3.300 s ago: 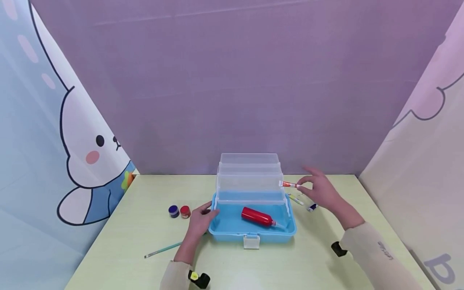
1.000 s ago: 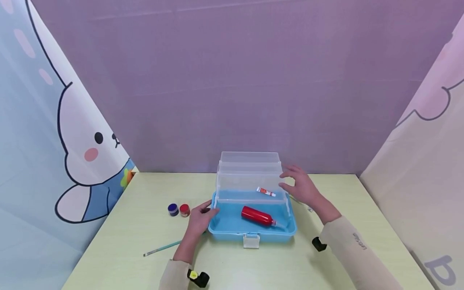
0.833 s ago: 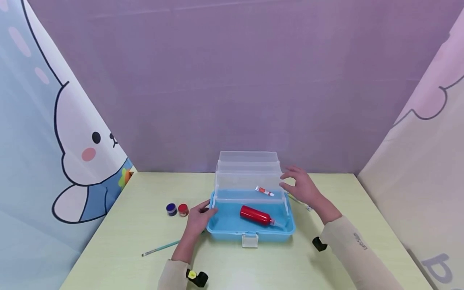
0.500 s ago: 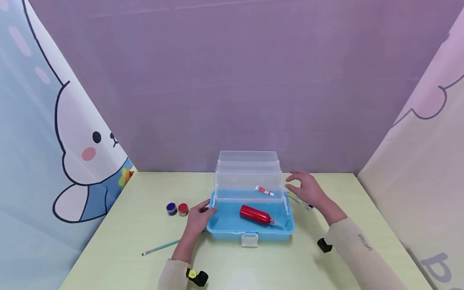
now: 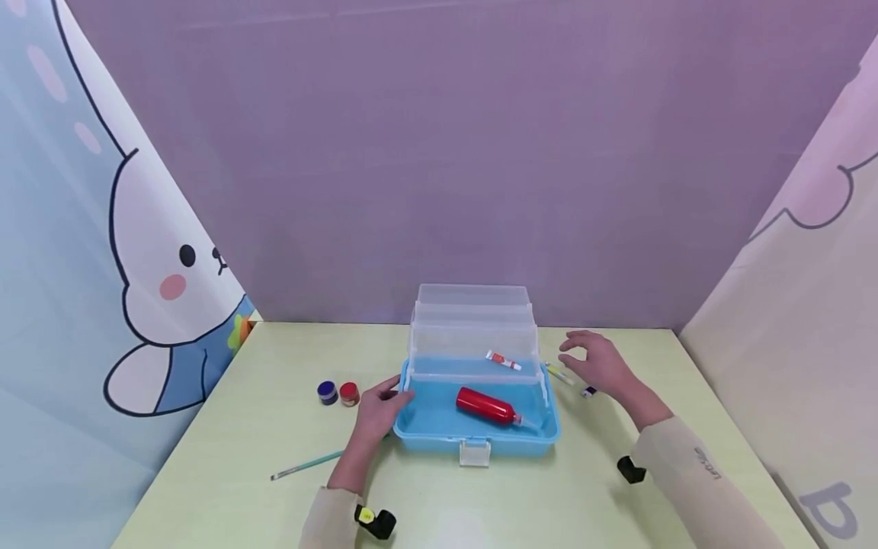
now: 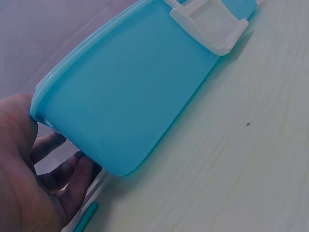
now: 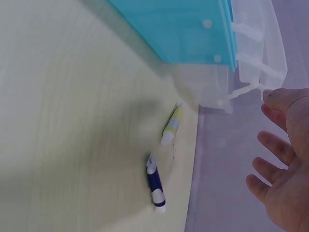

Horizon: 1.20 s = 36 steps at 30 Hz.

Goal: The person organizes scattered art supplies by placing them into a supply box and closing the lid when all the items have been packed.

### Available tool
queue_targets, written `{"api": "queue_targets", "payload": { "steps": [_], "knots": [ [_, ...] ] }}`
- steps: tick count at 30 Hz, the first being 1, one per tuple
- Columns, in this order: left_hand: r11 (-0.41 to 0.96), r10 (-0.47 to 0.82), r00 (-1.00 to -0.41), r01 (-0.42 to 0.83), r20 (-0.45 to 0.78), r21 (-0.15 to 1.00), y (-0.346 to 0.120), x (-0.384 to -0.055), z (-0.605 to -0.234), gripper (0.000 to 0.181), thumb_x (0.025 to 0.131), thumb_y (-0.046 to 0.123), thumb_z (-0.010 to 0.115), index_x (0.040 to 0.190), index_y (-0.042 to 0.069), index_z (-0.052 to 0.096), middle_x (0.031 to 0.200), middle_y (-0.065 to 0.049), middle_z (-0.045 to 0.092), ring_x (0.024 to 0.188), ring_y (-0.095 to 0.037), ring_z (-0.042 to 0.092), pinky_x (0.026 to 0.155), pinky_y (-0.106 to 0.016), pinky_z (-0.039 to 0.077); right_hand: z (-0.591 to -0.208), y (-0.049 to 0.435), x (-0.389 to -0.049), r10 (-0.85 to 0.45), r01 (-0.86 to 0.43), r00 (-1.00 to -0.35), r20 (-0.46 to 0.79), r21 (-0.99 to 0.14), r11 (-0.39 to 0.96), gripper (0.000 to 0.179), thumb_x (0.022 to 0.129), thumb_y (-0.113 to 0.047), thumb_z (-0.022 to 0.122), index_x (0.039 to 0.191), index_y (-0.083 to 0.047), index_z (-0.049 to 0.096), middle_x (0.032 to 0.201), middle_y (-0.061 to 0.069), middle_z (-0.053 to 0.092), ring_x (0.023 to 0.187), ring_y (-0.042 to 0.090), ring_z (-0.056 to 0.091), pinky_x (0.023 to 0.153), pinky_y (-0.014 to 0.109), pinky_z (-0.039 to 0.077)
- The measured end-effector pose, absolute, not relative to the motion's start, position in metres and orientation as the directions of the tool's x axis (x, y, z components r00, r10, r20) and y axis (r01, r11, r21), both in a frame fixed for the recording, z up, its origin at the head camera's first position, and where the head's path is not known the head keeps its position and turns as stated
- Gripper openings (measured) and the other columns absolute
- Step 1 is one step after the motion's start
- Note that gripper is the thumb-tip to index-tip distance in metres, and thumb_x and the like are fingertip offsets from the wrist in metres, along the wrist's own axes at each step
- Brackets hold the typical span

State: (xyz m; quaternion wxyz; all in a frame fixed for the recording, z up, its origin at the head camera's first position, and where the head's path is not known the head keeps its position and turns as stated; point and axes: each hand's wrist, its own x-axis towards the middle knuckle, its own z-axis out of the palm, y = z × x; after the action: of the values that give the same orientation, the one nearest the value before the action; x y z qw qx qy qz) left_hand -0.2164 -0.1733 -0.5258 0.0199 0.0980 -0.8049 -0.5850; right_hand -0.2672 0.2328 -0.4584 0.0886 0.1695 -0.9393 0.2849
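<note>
A light blue storage box (image 5: 439,444) stands on the table with its clear tiered top (image 5: 473,339) raised at the back. My left hand (image 5: 373,418) grips its left end, thumb over the rim and fingers along the outer wall (image 6: 77,179). A red squeeze bottle (image 5: 484,406) lies in the bottom. Above it, a small red-and-white paint tube (image 5: 504,360) rests in a clear tray. To the right of the box hovers my right hand (image 5: 602,364), fingers apart and holding nothing. Below that hand lie a yellow paint tube (image 7: 172,126) and a dark blue one (image 7: 155,187).
Left of the box are a blue-lidded jar (image 5: 327,393) and a red-lidded jar (image 5: 349,393). A teal paintbrush (image 5: 306,465) lies in front of them, partly hidden by my left forearm. A purple curtain (image 5: 343,191) rises behind the table's back edge.
The red-and-white tube, earlier pinched in my right hand, now lies in the clear tray. After letting go, my right hand has drawn back rightward. My left hand keeps its grip.
</note>
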Motion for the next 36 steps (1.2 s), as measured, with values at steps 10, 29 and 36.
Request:
{"api": "queue_targets", "payload": {
  "steps": [10,29,36],
  "knots": [
    [0.303,-0.187,-0.978,-0.148,-0.093,0.941,-0.173,-0.216,-0.523,0.052,0.087,0.030,0.072,0.133,0.010,0.061,0.108,-0.012,0.064,0.096,-0.027,0.058,0.084,-0.042,0.053,-0.475,0.253,-0.273,-0.245,-0.327,-0.944,0.222,-0.512,0.794,0.019,0.091,-0.014,0.065,0.103,0.001,0.070,0.126,0.028,0.057,0.121,0.047,0.047,0.100,0.061,0.034],
    [0.302,-0.185,-0.978,-0.147,-0.093,0.942,-0.173,-0.216,-0.525,0.054,0.086,0.032,0.073,0.134,0.010,0.060,0.109,-0.012,0.064,0.097,-0.027,0.059,0.084,-0.043,0.053,-0.487,0.280,-0.272,-0.217,-0.284,-0.958,0.188,-0.511,0.811,0.021,0.091,-0.014,0.064,0.105,0.000,0.070,0.119,0.026,0.060,0.115,0.046,0.051,0.094,0.059,0.040],
    [0.303,-0.187,-0.978,-0.150,-0.095,0.941,-0.173,-0.215,-0.524,0.054,0.087,0.032,0.073,0.134,0.011,0.060,0.109,-0.012,0.063,0.097,-0.027,0.058,0.084,-0.043,0.053,-0.489,0.290,-0.269,-0.204,-0.278,-0.959,0.197,-0.508,0.816,0.019,0.090,-0.013,0.064,0.102,0.000,0.070,0.117,0.027,0.061,0.111,0.046,0.054,0.091,0.058,0.042]
  ]
}}
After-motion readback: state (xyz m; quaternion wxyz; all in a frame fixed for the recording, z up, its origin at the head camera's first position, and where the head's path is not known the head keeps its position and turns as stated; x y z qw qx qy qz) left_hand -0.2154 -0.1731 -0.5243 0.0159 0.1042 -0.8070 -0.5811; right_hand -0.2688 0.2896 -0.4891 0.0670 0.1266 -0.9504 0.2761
